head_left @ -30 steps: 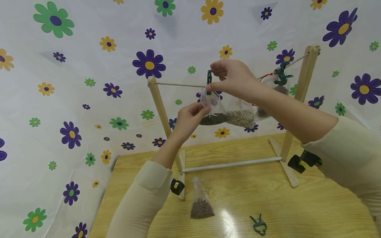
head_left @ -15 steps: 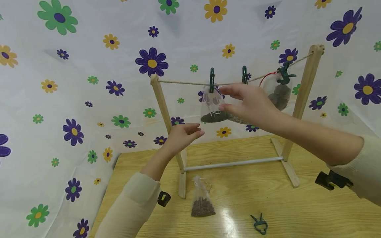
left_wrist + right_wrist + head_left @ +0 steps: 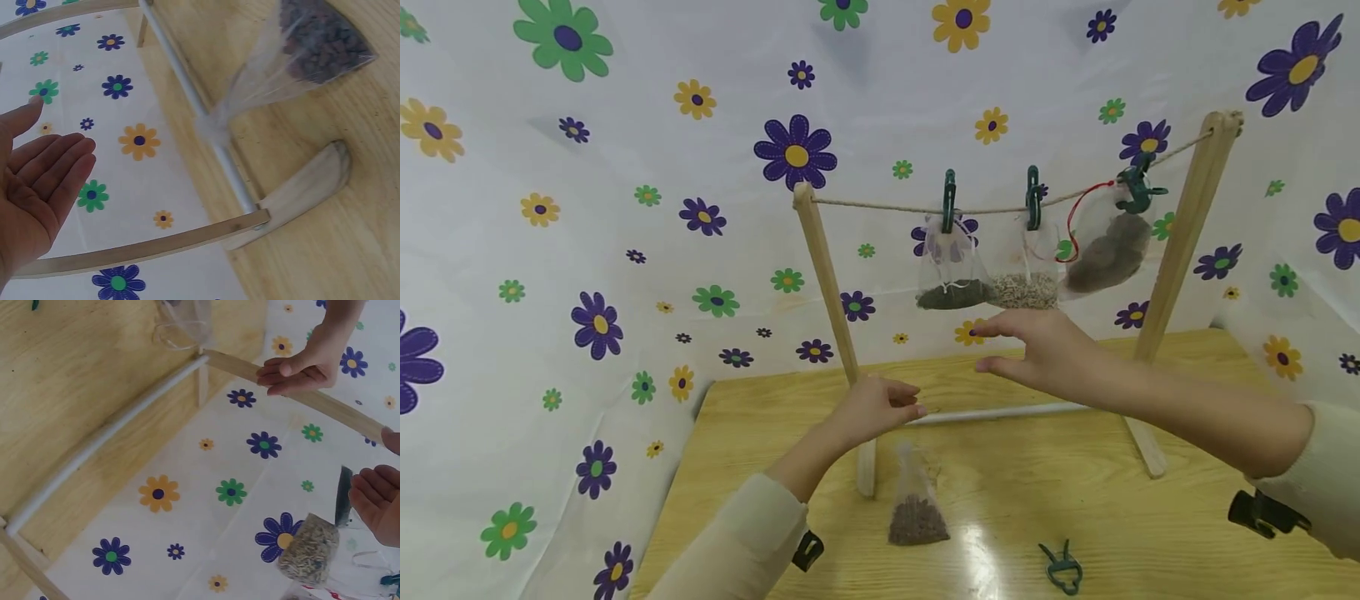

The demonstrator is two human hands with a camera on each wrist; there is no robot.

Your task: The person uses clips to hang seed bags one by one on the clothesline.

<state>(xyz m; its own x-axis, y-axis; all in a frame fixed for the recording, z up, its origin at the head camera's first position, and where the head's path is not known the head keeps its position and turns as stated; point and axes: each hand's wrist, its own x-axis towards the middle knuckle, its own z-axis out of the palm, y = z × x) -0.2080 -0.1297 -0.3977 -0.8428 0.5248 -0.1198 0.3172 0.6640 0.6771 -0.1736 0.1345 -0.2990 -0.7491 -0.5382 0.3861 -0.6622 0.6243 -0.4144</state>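
Note:
My left hand (image 3: pixel 876 410) hovers with relaxed fingers in front of the left post, just above a mesh bag (image 3: pixel 917 521) of brown bits lying on the table. My right hand (image 3: pixel 1037 346), thumb and fingers apart, is below the hanging bags and touches nothing. Three sheer bags hang from the cord (image 3: pixel 880 207): one with dark green contents (image 3: pixel 953 294), one with pale grain (image 3: pixel 1024 289) and one with brown contents (image 3: pixel 1108 254). Green clips hold them: left clip (image 3: pixel 950 200), middle clip (image 3: pixel 1033 198) and right clip (image 3: pixel 1137 190). Another green clip (image 3: pixel 1063 570) lies near the table's front.
The cord runs between a left wooden post (image 3: pixel 827 283) and a right wooden post (image 3: pixel 1187 225). A white rod (image 3: pixel 1000 413) joins them low over the wooden table (image 3: pixel 760 500). A flowered sheet (image 3: pixel 715 250) stands behind. The right bag has a red string (image 3: pixel 1071 225).
Both hands have let go of the left hanging bag and its clip and moved down. The bag now hangs by the clip. The view has shifted slightly.

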